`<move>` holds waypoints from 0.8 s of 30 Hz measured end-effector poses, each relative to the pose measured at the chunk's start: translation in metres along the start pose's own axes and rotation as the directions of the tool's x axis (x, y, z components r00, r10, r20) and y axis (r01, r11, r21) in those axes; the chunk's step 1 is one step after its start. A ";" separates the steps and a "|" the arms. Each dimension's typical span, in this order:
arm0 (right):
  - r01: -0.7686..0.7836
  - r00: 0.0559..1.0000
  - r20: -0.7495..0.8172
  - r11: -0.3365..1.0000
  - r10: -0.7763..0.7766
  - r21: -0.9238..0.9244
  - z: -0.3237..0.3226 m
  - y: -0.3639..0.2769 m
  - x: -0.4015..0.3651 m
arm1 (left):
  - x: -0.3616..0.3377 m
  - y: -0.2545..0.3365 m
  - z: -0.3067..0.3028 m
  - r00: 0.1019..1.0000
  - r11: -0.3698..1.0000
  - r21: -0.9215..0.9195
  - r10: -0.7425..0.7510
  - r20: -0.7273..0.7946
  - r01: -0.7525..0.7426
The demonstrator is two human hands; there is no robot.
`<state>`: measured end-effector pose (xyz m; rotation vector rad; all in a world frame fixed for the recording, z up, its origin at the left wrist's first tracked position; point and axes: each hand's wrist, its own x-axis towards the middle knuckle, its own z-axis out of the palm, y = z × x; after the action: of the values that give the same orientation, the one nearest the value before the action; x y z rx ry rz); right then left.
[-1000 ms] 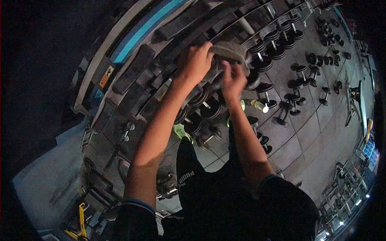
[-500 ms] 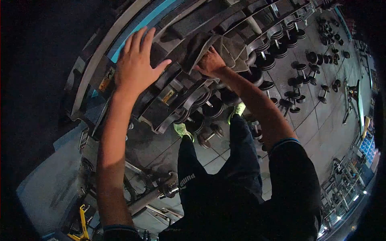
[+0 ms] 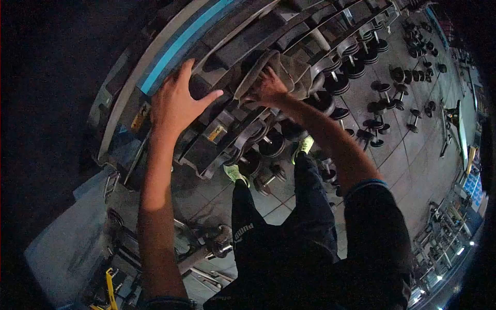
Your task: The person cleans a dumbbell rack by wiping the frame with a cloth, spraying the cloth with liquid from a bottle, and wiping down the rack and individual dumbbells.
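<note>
My left hand (image 3: 177,105) is held over the dumbbell rack with its fingers apart and thumb stretched to the right. Nothing is in it. A dark grey-brown cloth (image 3: 298,77), folded and crumpled, lies on the rack's upper tier. My right hand (image 3: 269,89) rests on this cloth with fingers spread; a raised fold of it stands just left of the fingers. How firmly the fingers press on the cloth cannot be made out. The dumbbell rack (image 3: 248,44) runs diagonally across the upper part of the view.
Black dumbbells (image 3: 338,81) sit along the rack's lower tier. One dumbbell (image 3: 269,178) lies on the floor between my shoes, and several more (image 3: 382,88) are scattered to the right. A blue strip (image 3: 181,49) edges the rack. Gym equipment (image 3: 219,243) stands at the lower left.
My left hand has tilted and its fingers have come closer together, with the thumb still out. On the cloth, my right hand has shifted slightly and its fingers look more spread.
</note>
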<state>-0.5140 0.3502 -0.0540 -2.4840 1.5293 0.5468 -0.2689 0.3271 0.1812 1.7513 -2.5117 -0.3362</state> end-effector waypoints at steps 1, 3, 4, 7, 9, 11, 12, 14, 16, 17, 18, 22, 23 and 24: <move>0.031 0.999 0.025 0.996 -0.029 -0.086 -0.004 0.017 -0.002 | 0.002 0.001 -0.003 1.000 1.000 0.000 -0.020 0.013 0.020; 0.019 0.994 -0.106 0.985 -0.038 -0.173 0.019 0.042 0.003 | 0.000 0.003 -0.004 0.996 0.998 -0.009 -0.068 0.055 0.069; 0.031 0.989 -0.136 0.985 -0.055 -0.172 0.023 0.048 0.003 | 0.000 0.005 -0.005 0.995 0.997 -0.004 -0.076 0.066 0.077; -0.123 0.992 0.008 0.991 0.122 0.057 -0.012 -0.008 -0.001 | 0.000 0.005 -0.008 0.996 0.998 0.007 -0.068 0.059 0.067; -0.235 0.968 0.127 0.959 0.216 0.159 -0.023 -0.051 0.005 | 0.000 0.002 -0.004 1.000 1.000 -0.002 -0.016 0.013 0.016; -0.116 0.993 -0.005 0.971 0.119 0.209 0.003 -0.042 0.000 | 0.000 0.000 0.000 0.999 0.999 0.015 -0.030 0.019 0.029; -0.057 0.994 -0.074 0.972 0.076 0.230 0.010 -0.037 -0.001 | 0.001 0.000 0.000 0.999 0.999 0.026 -0.032 0.022 0.031; -0.193 0.949 -0.197 0.950 0.244 0.246 0.016 -0.028 0.008 | 0.002 0.001 -0.002 0.999 0.998 0.039 -0.046 0.021 0.046; -0.288 0.922 -0.180 0.918 0.343 0.271 0.022 -0.020 0.018 | 0.000 0.005 0.001 0.998 0.997 0.040 -0.062 0.017 0.061; -0.320 0.926 -0.109 0.905 0.362 0.280 0.024 -0.016 0.026 | 0.001 0.005 0.001 0.998 0.997 0.043 -0.062 0.013 0.062; -0.379 0.915 -0.033 0.886 0.402 0.269 0.015 -0.015 0.025 | 0.000 0.006 0.001 0.998 0.997 0.049 -0.064 0.011 0.063; -0.458 0.882 0.059 0.821 0.468 0.340 -0.027 -0.045 0.026 | -0.002 0.010 0.002 0.999 0.996 0.082 -0.041 -0.020 0.043; -0.484 0.872 0.234 0.825 0.430 0.291 -0.038 -0.058 0.034 | -0.003 0.012 0.001 0.999 0.996 0.079 -0.034 -0.024 0.036; -0.498 0.856 0.006 0.822 0.517 0.277 0.002 -0.086 0.051 | 0.000 0.013 0.001 0.999 0.997 0.078 -0.019 -0.039 0.022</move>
<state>-0.4175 0.3479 -0.0796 -1.8991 2.1492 0.2897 -0.2816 0.3312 0.1833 1.7945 -2.5143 -0.2057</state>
